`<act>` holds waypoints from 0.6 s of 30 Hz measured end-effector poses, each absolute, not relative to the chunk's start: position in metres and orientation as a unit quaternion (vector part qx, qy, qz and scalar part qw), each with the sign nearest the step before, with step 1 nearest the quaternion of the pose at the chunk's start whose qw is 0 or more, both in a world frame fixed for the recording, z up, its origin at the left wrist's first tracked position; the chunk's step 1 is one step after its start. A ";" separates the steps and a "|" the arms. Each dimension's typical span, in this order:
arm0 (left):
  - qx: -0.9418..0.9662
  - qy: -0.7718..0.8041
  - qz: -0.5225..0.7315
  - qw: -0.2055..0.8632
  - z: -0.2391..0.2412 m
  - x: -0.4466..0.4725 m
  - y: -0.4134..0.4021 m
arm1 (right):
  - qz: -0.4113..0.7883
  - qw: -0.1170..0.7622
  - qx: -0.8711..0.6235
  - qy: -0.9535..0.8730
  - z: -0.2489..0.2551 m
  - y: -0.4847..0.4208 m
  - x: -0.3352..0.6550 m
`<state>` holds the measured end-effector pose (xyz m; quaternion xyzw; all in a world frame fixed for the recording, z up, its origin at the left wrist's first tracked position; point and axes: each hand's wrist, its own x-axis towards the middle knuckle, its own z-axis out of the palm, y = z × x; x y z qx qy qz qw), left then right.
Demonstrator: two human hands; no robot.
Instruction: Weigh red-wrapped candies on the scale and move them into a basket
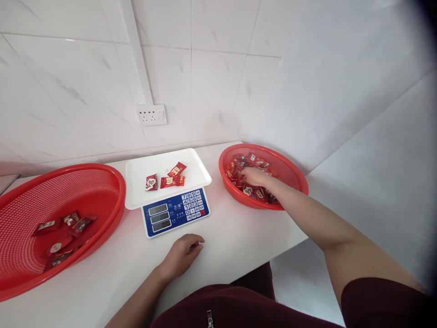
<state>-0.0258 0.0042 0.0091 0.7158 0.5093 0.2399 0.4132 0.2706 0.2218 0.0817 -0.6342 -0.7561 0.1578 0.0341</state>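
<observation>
My right hand (pixel 251 176) reaches into the red basket (pixel 290 159) on the right, among many small red wrapped candies (pixel 261 193). Its fingertips are hidden by the packets, so I cannot tell if it grips any. On the white table, just in front of the scale's keypad (pixel 193 206), rests my left hand (pixel 186 253), fingers loosely bent, thumb apart, nothing visible in it. The digital scale (pixel 177 214) has a white tray (pixel 164 166) on top. Several red packets (pixel 172 181) lie on that tray, one (pixel 151 182) apart at the left.
A larger red basket (pixel 112 182) stands at the left with several dark red packets (pixel 64 232) inside. Behind the table (pixel 239 246) rises a tiled wall with a power socket (pixel 152 115). A pale wall borders the right side.
</observation>
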 end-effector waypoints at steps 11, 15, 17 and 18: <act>0.738 0.493 0.249 0.387 0.011 -0.026 -0.001 | 0.074 0.176 -0.589 -0.785 0.149 0.212 0.228; 0.744 0.487 0.246 0.385 0.014 -0.027 -0.001 | 0.177 0.210 -0.513 -0.814 0.155 0.195 0.167; 0.745 0.489 0.240 0.385 0.014 -0.027 0.000 | 0.224 0.218 -0.481 -0.819 0.154 0.190 0.136; 0.745 0.489 0.238 0.385 0.013 -0.027 0.001 | 0.247 0.226 -0.467 -0.819 0.152 0.188 0.122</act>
